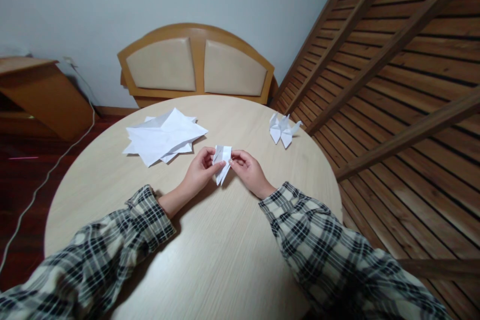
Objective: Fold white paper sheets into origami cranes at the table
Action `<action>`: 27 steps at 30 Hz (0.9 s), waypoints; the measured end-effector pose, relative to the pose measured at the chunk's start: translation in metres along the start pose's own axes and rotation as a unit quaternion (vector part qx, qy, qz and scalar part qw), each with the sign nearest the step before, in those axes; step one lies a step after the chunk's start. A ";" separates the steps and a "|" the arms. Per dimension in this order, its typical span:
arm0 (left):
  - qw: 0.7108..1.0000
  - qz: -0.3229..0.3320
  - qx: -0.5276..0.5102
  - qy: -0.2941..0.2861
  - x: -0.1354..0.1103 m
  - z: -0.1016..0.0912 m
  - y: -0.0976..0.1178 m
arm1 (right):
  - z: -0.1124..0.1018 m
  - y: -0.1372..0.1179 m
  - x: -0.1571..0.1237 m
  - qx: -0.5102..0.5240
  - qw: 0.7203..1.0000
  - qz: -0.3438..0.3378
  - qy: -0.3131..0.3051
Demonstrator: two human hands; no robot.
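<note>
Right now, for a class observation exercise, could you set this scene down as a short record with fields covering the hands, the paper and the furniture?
Left hand: left hand holds the folded paper by its left side
Right hand: right hand holds its right side
Loose paper: white sheets, overlapping, corners fanned out, left of the hands
Other folded paper: pointed white shapes, near the table's right edge
Surface: round, pale table
Behind: arched headboard with two cream panels
</note>
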State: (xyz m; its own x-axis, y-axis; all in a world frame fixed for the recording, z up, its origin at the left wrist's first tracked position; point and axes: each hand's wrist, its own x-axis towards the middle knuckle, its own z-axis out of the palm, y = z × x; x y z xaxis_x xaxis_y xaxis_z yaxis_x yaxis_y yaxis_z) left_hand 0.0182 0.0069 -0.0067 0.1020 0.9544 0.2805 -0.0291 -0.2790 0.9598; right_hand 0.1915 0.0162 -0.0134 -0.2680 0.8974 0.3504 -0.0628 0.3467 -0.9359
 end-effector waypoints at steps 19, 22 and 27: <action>0.997 -0.040 -0.059 -0.014 -0.006 -0.005 0.008 | -0.001 0.002 -0.001 0.001 0.999 0.000 -0.033; 0.998 -0.032 -0.033 -0.043 -0.006 -0.006 0.007 | -0.001 0.003 -0.001 -0.006 1.000 -0.009 -0.017; 0.999 -0.011 0.022 -0.041 -0.005 -0.011 0.007 | -0.004 -0.001 -0.002 -0.105 0.992 -0.066 -0.003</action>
State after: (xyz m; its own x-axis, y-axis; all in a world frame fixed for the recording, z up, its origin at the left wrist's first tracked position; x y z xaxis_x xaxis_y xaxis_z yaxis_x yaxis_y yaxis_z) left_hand 0.0067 0.0016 -0.0017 0.1824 0.9492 0.2564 0.0169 -0.2638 0.9644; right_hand 0.1959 0.0148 -0.0130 -0.2767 0.8385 0.4694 0.1031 0.5116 -0.8530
